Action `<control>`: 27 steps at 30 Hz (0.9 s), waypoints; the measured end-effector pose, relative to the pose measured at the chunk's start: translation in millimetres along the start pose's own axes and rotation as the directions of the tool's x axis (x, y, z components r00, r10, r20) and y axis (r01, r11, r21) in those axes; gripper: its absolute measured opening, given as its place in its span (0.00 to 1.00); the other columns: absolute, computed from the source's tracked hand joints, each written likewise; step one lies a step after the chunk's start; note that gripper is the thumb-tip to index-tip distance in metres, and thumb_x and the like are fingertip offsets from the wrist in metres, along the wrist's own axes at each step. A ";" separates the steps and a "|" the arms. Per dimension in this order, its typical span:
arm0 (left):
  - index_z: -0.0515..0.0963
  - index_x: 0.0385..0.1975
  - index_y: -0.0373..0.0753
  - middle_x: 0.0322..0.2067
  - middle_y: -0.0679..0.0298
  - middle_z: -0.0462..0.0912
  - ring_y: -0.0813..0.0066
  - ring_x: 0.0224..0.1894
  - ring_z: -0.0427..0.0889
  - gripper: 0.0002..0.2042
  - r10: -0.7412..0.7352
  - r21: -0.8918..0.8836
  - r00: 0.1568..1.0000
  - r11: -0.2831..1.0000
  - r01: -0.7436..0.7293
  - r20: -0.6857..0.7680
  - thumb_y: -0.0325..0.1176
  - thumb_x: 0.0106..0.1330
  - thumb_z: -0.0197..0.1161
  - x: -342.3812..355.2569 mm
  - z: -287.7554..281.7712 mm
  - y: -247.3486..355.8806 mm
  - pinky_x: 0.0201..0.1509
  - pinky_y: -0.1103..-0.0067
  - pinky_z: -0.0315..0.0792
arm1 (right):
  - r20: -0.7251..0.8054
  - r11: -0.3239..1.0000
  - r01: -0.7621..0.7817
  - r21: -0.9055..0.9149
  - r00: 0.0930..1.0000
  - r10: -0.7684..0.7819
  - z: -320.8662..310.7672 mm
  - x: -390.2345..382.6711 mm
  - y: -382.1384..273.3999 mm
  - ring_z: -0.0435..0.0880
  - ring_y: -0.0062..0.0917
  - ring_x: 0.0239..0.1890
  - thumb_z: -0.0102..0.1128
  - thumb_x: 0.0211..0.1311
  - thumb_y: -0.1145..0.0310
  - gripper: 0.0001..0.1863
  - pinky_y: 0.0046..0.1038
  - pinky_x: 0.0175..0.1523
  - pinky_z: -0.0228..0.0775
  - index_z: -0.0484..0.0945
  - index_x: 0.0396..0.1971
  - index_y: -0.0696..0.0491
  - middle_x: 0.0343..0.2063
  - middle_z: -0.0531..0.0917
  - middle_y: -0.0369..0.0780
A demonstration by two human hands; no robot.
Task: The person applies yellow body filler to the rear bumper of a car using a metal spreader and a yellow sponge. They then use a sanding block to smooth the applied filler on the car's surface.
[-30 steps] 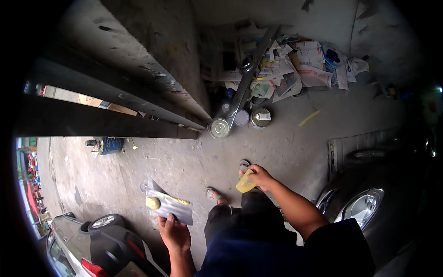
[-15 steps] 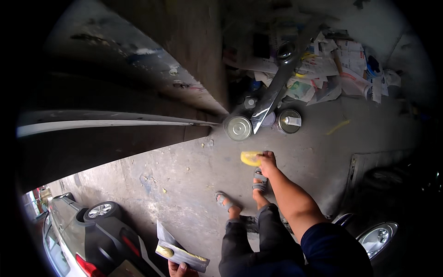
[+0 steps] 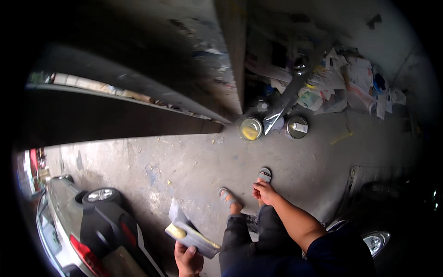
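Observation:
My left hand [image 3: 188, 259], low in the view, grips a flat grey putty board [image 3: 203, 240], thumb on its face. A pale yellow lump of putty [image 3: 176, 231] sits at its left end, with more yellow along an edge. From behind it a pale pointed flap [image 3: 174, 210] sticks up; I cannot tell whether it is a separate piece. My right hand [image 3: 263, 191] is closed, no object showing in it, over my sandalled feet. A yellow, rounded flat spreader [image 3: 250, 133] lies on the lid of a round can [image 3: 256, 123] further ahead.
A second can [image 3: 296, 131] bears a small white tube [image 3: 299, 127]. Behind, a long dark strip [image 3: 288, 94] leans over piled papers [image 3: 323, 87]. A dark beam-like structure [image 3: 124, 120] crosses the upper left. Parked cars stand at lower left [image 3: 104, 226] and lower right [image 3: 374, 242].
The yellow spreader has left my right hand and now lies on the can lid. My right hand has drawn back toward me. My left hand has risen slightly with the putty board.

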State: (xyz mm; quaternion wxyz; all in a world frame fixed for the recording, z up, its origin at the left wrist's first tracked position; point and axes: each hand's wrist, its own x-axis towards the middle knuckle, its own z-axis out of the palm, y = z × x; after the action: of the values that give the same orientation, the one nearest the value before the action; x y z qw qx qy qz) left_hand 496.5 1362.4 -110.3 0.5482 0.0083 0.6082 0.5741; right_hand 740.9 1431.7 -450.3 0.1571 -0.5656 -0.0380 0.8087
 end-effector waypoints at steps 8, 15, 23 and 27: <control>0.72 0.47 0.33 0.44 0.56 0.80 0.66 0.46 0.79 0.18 0.035 -0.134 0.953 0.991 0.007 0.302 0.24 0.56 0.64 -54.7 0.5 48.5 0.53 0.70 0.73 | 0.611 0.924 0.314 -0.219 0.782 -0.121 176.6 -196.4 -109.7 0.78 0.22 0.38 0.52 0.65 0.65 0.14 0.24 0.43 0.71 0.74 0.45 0.58 0.37 0.79 0.38; 0.72 0.50 0.34 0.44 0.62 0.79 0.74 0.43 0.77 0.19 0.138 -0.169 0.917 0.982 -0.079 0.374 0.25 0.57 0.63 -97.7 -29.7 73.5 0.46 0.77 0.72 | 0.866 0.852 0.395 -0.342 0.485 0.123 304.6 -298.8 -129.2 0.77 0.18 0.36 0.50 0.67 0.57 0.19 0.23 0.40 0.70 0.74 0.45 0.59 0.36 0.79 0.36; 0.68 0.52 0.39 0.45 0.61 0.77 0.72 0.47 0.78 0.20 0.418 -0.406 0.892 0.855 -0.323 0.171 0.24 0.59 0.61 -132.7 -109.5 107.3 0.46 0.75 0.75 | 0.866 0.773 0.588 -0.238 0.489 -0.106 409.0 -322.5 -72.6 0.76 0.15 0.39 0.49 0.63 0.72 0.12 0.20 0.48 0.68 0.73 0.45 0.59 0.38 0.80 0.34; 0.61 0.57 0.44 0.50 0.59 0.74 0.64 0.51 0.76 0.22 0.611 -0.517 0.779 0.626 -0.583 -0.139 0.21 0.63 0.52 -142.8 -164.9 133.4 0.53 0.65 0.74 | 0.822 0.665 0.723 -0.187 0.486 -0.297 420.4 -325.2 -59.1 0.73 0.19 0.50 0.47 0.64 0.74 0.21 0.23 0.56 0.64 0.64 0.57 0.61 0.49 0.76 0.39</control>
State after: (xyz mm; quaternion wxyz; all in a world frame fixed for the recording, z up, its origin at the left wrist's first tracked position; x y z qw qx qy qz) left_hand 359.4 1202.9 35.0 0.3213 0.0711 0.3724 0.8677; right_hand 464.9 1440.1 7.6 0.2147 -0.1701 -0.4850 0.8305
